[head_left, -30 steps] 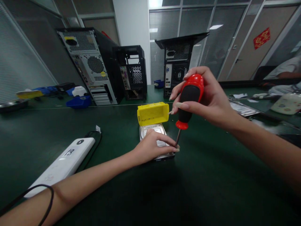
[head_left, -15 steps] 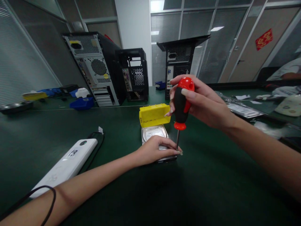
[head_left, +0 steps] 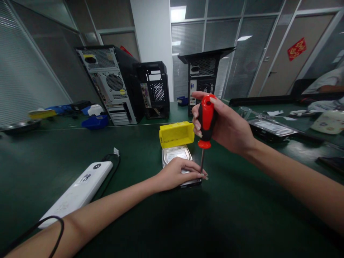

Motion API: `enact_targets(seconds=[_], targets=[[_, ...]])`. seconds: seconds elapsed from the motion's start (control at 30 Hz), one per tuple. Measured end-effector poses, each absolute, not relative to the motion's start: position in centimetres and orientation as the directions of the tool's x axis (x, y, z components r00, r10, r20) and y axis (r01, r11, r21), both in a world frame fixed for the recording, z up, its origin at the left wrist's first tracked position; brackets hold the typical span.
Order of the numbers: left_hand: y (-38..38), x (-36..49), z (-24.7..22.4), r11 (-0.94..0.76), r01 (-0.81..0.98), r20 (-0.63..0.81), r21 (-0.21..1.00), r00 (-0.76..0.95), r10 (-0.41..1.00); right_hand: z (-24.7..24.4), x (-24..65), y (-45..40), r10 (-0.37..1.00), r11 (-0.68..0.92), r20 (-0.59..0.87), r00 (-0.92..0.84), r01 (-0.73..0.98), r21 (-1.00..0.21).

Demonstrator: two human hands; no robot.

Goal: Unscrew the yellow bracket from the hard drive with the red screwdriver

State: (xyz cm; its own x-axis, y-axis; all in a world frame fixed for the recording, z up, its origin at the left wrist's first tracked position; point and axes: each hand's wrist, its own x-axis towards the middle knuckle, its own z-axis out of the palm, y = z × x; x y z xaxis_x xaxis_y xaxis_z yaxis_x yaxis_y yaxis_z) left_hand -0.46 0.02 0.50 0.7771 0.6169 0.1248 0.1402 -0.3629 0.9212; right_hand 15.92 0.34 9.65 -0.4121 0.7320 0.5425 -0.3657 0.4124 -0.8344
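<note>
A silver hard drive (head_left: 176,152) lies on the green table, just in front of a yellow bin (head_left: 176,134). Across the drive's near right part rests my left hand (head_left: 178,173), its thumb and fingertips pinched around the tip of the screwdriver shaft. My right hand (head_left: 228,123) is wrapped round the red and black handle of the screwdriver (head_left: 207,120), which stands nearly upright. The screwdriver's tip is at the drive's right edge, hidden by my left fingertips.
Computer cases (head_left: 114,82) stand at the back, with a blue bin (head_left: 95,122) beside them. A white power bank (head_left: 77,190) with a cable lies at the left. Another hard drive (head_left: 274,127) is at the right. A person's arm (head_left: 329,87) shows at the far right.
The screwdriver handle has turned, its red side now facing me, and my right fingers have shifted round it. The view has tilted slightly upward. My left hand stays on the drive.
</note>
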Motion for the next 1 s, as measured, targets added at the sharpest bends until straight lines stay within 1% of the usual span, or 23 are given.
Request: enact_targets(seconds=[0.1, 0.27, 0.37, 0.57, 0.7, 0.8, 1.0], targets=[[0.0, -0.5, 0.3, -0.316, 0.15, 0.087, 0.937, 0.774, 0.627, 9.5, 15.8, 0.5, 0.748, 0.422, 0.545, -0.379, -0.362, -0.831], [0.1, -0.5, 0.1, -0.252, 0.155, 0.047, 0.955, 0.762, 0.646, 9.2, 15.4, 0.9, 0.786, 0.468, 0.575, -0.226, -0.39, -0.793], [0.1, -0.5, 0.2, -0.259, 0.159, 0.049, 0.953, 0.761, 0.647, 9.4, 15.4, 0.7, 0.799, 0.446, 0.557, -0.227, -0.398, -0.802], [0.2, -0.5, 0.0, -0.288, 0.158, 0.075, 0.944, 0.752, 0.655, 9.5, 15.3, -0.4, 0.789, 0.411, 0.535, -0.303, -0.386, -0.826], [0.3, -0.5, -0.2, -0.282, 0.15, 0.078, 0.947, 0.748, 0.659, 9.2, 14.6, -1.0, 0.794, 0.43, 0.552, -0.253, -0.409, -0.805], [0.3, -0.5, -0.3, -0.288, 0.15, 0.083, 0.946, 0.745, 0.662, 9.2, 14.3, -1.4, 0.787, 0.465, 0.573, -0.228, -0.391, -0.794], [0.4, -0.5, -0.4, -0.292, 0.172, 0.074, 0.941, 0.736, 0.673, 9.4, 14.2, -2.2, 0.795, 0.47, 0.574, -0.194, -0.402, -0.786]])
